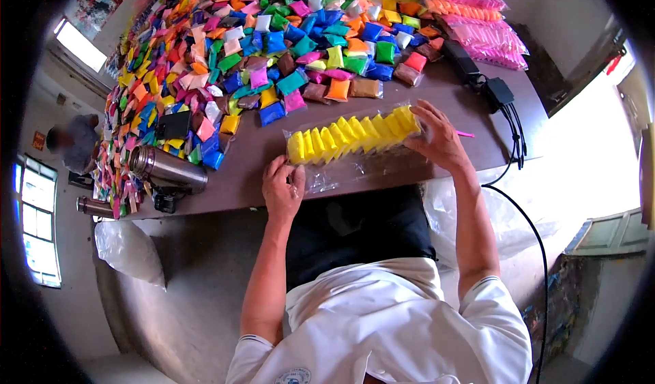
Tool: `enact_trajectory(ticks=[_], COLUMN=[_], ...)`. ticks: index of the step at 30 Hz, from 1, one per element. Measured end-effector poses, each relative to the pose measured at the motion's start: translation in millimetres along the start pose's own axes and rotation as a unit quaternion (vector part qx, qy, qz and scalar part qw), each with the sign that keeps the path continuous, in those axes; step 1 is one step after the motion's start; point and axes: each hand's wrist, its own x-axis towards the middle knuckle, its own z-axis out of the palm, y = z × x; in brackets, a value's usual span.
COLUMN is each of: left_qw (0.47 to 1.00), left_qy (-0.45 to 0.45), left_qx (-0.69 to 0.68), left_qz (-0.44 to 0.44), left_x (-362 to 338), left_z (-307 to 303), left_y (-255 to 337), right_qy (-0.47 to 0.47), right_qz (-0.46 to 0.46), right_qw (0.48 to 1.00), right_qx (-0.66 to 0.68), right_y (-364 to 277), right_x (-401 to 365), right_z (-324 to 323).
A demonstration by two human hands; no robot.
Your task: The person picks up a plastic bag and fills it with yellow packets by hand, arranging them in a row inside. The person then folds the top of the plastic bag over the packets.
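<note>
A row of small yellow packets [348,138] stands side by side on the table near its front edge. Clear plastic [355,174] lies around and in front of the row. My left hand [283,185] is closed at the left end, its fingers and thumb at the near corner of the plastic. At the other end, my right hand [440,140] grips the last packets, thumb on the near side and fingers over the top. A thin pink stick [465,134] lies just past my right hand.
A big heap of coloured packets [273,43] covers the far and left table [495,138]. Pink bags [484,39] are stacked far right, near a black box with cables [499,92]. A metal flask [168,169] lies at left. Beyond, another person [75,145] is present.
</note>
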Motion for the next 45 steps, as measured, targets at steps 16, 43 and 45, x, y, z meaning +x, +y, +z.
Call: enact_trajectory(ticks=[16, 43, 45], left_qw=[1.000, 0.988, 0.991], left_qy=[-0.005, -0.104, -0.094], left_qx=[-0.012, -0.100, -0.086], left_qz=[-0.026, -0.054, -0.047], left_x=[1.1, 37.9, 39.1], left_z=[-2.3, -29.2, -28.5], left_y=[0.0, -9.0, -8.0], right_qy=[-0.008, -0.063, -0.052], right_qz=[0.001, -0.025, -0.027], right_qw=[0.988, 0.997, 0.998], right_qx=[0.157, -0.021, -0.021], right_y=[10.9, 12.0, 9.5], right_x=[6.2, -0.8, -3.1], right_z=[6.0, 9.4, 11.8])
